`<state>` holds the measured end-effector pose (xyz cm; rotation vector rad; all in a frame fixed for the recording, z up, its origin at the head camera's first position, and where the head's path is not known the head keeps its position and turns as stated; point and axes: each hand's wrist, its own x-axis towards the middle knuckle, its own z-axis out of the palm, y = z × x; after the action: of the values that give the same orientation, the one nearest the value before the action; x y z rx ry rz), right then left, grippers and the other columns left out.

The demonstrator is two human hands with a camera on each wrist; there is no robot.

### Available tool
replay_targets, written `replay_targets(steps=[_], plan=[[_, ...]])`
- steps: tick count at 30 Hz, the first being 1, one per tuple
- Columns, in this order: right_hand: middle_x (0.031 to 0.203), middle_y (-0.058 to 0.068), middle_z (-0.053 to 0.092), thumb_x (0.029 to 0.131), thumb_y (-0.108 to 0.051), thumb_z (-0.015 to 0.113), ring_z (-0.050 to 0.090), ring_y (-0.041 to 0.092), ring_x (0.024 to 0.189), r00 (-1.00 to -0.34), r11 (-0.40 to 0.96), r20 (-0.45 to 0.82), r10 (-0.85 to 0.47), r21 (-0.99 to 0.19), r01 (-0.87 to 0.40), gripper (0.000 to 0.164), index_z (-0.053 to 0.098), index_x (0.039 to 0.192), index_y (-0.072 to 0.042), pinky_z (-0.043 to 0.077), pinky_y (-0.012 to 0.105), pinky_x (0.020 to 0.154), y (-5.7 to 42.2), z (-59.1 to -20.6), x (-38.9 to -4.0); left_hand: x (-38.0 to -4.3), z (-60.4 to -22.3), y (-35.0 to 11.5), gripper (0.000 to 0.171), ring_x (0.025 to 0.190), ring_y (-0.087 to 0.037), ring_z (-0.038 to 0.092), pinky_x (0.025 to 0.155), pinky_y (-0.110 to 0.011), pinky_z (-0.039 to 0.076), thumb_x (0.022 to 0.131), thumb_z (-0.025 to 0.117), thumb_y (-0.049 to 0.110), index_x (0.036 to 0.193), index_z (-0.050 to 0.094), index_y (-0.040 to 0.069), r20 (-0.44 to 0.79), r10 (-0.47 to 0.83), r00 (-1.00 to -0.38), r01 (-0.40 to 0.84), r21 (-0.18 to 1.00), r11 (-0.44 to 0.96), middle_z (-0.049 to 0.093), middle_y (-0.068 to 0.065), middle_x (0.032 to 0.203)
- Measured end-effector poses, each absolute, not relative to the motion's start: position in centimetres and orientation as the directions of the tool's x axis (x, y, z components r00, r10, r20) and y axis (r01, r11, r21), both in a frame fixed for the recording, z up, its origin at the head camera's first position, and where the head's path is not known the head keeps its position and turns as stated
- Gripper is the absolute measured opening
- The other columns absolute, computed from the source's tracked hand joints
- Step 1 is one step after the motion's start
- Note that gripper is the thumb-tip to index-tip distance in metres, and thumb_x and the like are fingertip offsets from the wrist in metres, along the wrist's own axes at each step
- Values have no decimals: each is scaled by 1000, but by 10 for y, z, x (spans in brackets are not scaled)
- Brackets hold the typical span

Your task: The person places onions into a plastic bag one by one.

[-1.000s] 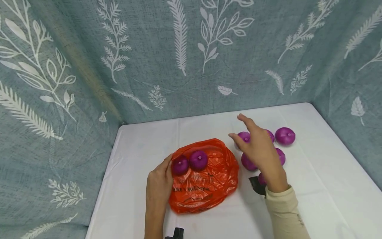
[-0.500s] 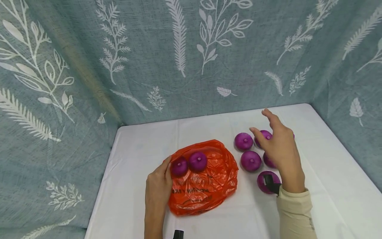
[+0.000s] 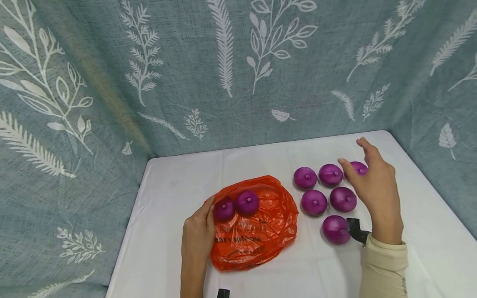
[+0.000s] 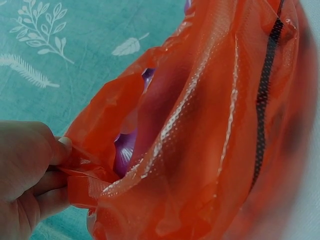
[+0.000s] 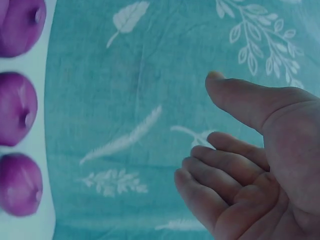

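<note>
A red plastic bag (image 3: 257,231) lies spread on the table with its mouth toward the back, and two purple onions (image 3: 247,203) show inside. My left hand (image 3: 197,231) pinches the left edge of the bag; in the left wrist view, thumb and fingers (image 4: 52,150) hold the thin plastic. To the right of the bag, several purple onions (image 3: 314,203) sit in loose rows. Over the right end of these rows my right hand (image 3: 380,192) hovers, thumb and fingers apart, partly covering the far right onion (image 3: 358,169). The right wrist view shows a bare palm (image 5: 250,195).
A white cloth (image 3: 160,231) covers the table. Patterned blue-green curtains (image 3: 208,82) hang along the back and both sides. A black wrist mount (image 3: 355,229) sticks out from the right wrist, overlapping the nearest onion (image 3: 335,229) in the head view.
My right hand has moved to the right, from beside the bag across the onions, uncovering most of them. The left hand and the bag have stayed in place.
</note>
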<state>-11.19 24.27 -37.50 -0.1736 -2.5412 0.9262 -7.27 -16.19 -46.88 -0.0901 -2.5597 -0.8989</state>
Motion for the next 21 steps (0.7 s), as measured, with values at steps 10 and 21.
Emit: replay_targets(steps=[10,21], plan=[[161,20,47,102,-37,71,53,55,135,-913,772,278,297,-632,59,73,40,163,-9,44,74,104,274,-385,-106,-73,-469,-161,32,113,-36,73,87,-48,63,102,69,5,134,72,0,420,-81,-904,204,590,781,74,-21,124],[160,27,45,103,-42,68,49,56,139,-923,758,208,324,-641,122,78,35,165,-8,42,74,108,296,-400,-102,-71,-469,-161,32,114,-35,73,88,-48,62,102,70,5,134,72,2,417,-95,-904,194,599,777,74,-19,126]])
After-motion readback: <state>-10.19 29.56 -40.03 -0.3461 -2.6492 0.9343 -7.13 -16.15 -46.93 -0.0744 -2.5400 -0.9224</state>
